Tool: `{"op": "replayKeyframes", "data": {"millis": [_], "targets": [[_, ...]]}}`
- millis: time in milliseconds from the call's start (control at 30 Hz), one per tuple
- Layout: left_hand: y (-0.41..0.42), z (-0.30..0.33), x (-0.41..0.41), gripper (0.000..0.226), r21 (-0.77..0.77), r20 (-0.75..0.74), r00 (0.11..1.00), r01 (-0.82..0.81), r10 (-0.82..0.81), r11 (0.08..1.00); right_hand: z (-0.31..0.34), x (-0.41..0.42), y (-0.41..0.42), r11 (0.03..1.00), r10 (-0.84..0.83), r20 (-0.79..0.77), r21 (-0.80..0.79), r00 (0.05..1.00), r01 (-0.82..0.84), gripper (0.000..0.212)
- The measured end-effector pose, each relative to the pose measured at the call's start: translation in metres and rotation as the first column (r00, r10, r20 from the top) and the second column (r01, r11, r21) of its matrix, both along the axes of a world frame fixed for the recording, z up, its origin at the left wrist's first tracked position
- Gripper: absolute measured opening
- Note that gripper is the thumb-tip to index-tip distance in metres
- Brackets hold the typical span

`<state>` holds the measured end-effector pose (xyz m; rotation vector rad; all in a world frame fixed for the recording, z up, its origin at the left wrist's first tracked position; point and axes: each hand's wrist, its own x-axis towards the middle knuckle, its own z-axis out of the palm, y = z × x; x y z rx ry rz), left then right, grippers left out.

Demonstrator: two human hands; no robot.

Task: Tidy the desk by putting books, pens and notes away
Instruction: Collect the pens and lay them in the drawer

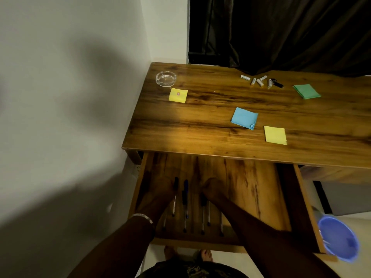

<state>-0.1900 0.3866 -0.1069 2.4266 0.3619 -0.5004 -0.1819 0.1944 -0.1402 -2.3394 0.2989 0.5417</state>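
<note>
Because the light low in the frame is dim, I cannot tell if the fingers of the left hand [158, 189] are flat or curled. I cannot tell it for the right hand [212, 188] either. Both hands are down inside the open wooden drawer [251, 187] at the bottom middle of the frame. A thin silver bangle [141, 217] sits on the left wrist.

Between the two hands lie thin pens with dark caps [185, 197], side by side on the drawer floor. Each hand is just beside them.

Above the drawer is the brown wooden surface [200, 121]. On it, near the middle, lies a square blue pad of sticky notes [244, 117] with one corner curled. A plain yellow pad of sticky notes [275, 135] lies near it, to the lower right. A yellow pad with a small pink mark [178, 95] lies farther left, just below a round clear glass ashtray [166, 78]. A green pad of sticky notes [306, 91] lies at the upper right. Beside it are some small white tubes [259, 81], too small to name.

A round blue plastic bowl [339, 237] is at the lower right edge.
</note>
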Motion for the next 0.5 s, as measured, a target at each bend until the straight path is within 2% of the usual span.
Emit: {"op": "replayKeyframes", "data": {"millis": [100,367,500], "targets": [[-0.006,-0.004,-0.001,0.027,0.007,-0.067,0.998,0.005,-0.004,1.000,0.002,-0.004,-0.008,0.999,0.029,0.012,-0.037,1.000,-0.029,0.026],[-0.005,-0.013,-0.004,0.035,-0.033,-0.040,0.998,-0.047,0.045,0.998,0.007,-0.011,-0.018,0.998,-0.065,0.020,0.001,0.998,0.065,0.014],[-0.008,-0.016,-0.004,0.037,-0.014,-0.046,0.993,-0.113,0.113,0.993,0.004,-0.013,-0.020,0.997,-0.077,0.020,-0.009,0.997,0.077,0.017]]}}
